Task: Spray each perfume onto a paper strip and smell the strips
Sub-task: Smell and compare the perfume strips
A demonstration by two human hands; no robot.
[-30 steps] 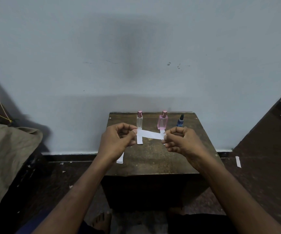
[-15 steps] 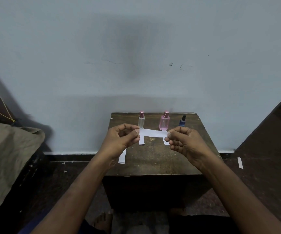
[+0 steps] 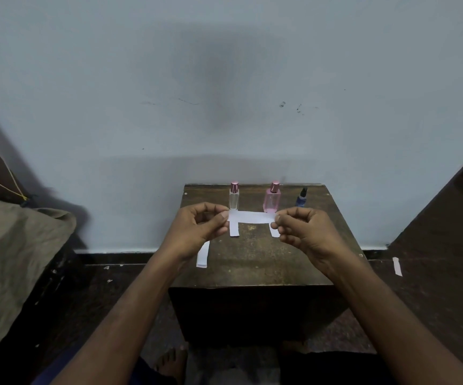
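Three perfume bottles stand in a row at the back of a small dark wooden table (image 3: 255, 273): a clear bottle (image 3: 234, 197) with a pink cap, a pink bottle (image 3: 273, 198), and a small blue bottle (image 3: 301, 197) with a black sprayer. My left hand (image 3: 197, 232) and my right hand (image 3: 305, 232) each pinch one end of a white paper strip (image 3: 251, 217), held level above the table in front of the bottles. Under it lie a strip (image 3: 234, 231) before the clear bottle and another strip (image 3: 274, 233) before the pink one. A third strip (image 3: 203, 254) lies at the table's left.
The table stands against a pale blue wall. A beige cloth-covered object (image 3: 11, 254) is at the left. Paper scraps, one a strip (image 3: 397, 265), lie on the dark floor at the right. A bare foot (image 3: 170, 366) shows below the table's front.
The held strip has levelled out, and both hands shifted slightly apart, stretching it straight. The bottles and lying strips have not moved.
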